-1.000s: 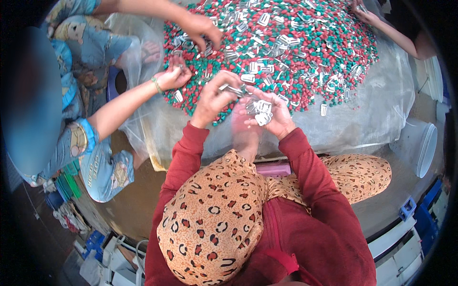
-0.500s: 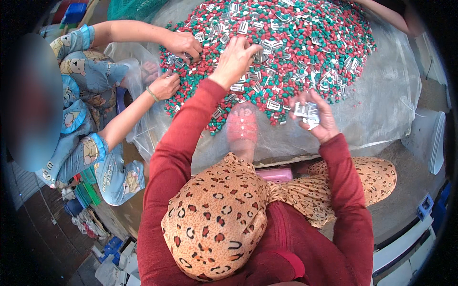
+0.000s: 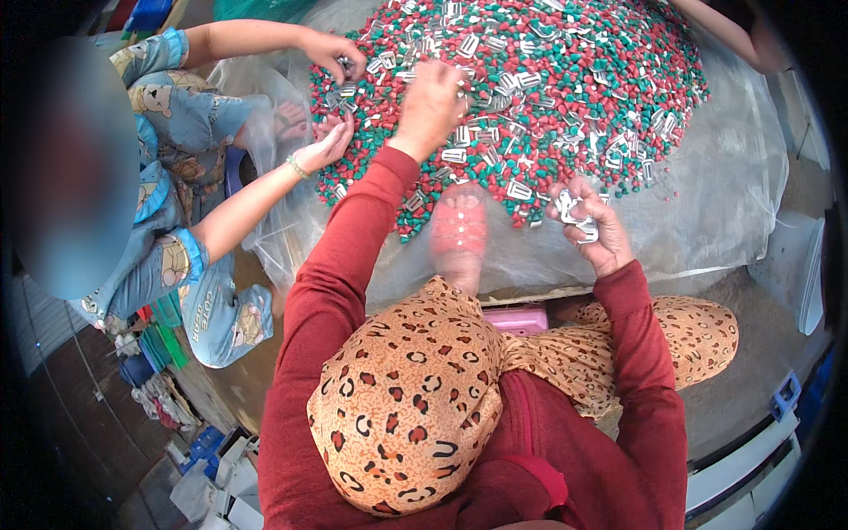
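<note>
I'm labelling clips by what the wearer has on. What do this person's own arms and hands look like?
Both arms are covered to the wrist by long, plain dark red sleeves of soft cloth, with no markings. The left hand and right hand are bare: no gloves, and no rings, watch or bracelet that I can make out.

heap of red and green pieces (image 3: 565,97): 1, pieces too many to count | white clips (image 3: 521,190): dozens, uncountable | clear plastic sheet (image 3: 707,212): 1 | hands: 5 – left hand (image 3: 430,102), right hand (image 3: 590,223), 2 of a neighbour (image 3: 336,53) (image 3: 322,146), 1 partly seen at top right | pink foot (image 3: 458,231): 1 | pink box (image 3: 521,318): 1
</note>
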A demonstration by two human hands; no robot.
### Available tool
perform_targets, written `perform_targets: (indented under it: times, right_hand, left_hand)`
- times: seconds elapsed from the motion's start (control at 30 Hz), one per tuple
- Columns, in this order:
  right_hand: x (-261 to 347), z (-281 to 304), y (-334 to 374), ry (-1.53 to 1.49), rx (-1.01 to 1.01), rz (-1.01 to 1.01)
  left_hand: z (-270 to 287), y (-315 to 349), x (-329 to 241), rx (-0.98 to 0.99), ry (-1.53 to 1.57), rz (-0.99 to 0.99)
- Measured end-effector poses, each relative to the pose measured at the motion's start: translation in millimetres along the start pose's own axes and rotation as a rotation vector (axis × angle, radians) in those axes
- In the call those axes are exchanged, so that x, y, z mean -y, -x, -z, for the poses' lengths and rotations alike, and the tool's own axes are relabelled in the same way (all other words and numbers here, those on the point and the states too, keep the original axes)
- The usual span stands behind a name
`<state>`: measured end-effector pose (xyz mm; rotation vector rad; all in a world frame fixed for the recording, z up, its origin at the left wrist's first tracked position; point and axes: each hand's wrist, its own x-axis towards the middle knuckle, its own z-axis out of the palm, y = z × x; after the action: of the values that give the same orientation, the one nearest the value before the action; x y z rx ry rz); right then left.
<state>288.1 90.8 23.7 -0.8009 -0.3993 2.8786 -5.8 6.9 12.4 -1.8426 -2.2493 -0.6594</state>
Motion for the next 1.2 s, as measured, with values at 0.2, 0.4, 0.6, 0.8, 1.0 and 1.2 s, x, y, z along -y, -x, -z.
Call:
perform_targets:
  times: [0.2, 0.4, 0.6, 0.8, 1.0, 1.2]
  right_hand:
    - [-15, -12, -4, 0.122, 0.051, -0.064]
    - [-22, -4, -6, 0.04, 0.018, -0.104]
    - [-35, -7, -19, 0.039, 0.055, 0.019]
    - [-57, 1, -52, -0.194, 0.199, -0.035]
    - [-64, -19, -96, -0.333, -0.04, 0.01]
    - [-55, -46, -117, -0.333, -0.037, -0.02]
  left_hand:
    - [-58, -6, -21, 0.194, -0.134, -0.063]
    - [-28, -12, 12, 0.339, 0.265, 0.154]
    - [9, 43, -5, 0.383, 1.651, 0.718]
    - [21, 57, -18, 0.462, 1.657, 0.925]
    - [28, 45, -24, 0.536, 1.147, 0.411]
    - [66, 25, -54, 0.348, 0.555, 0.178]
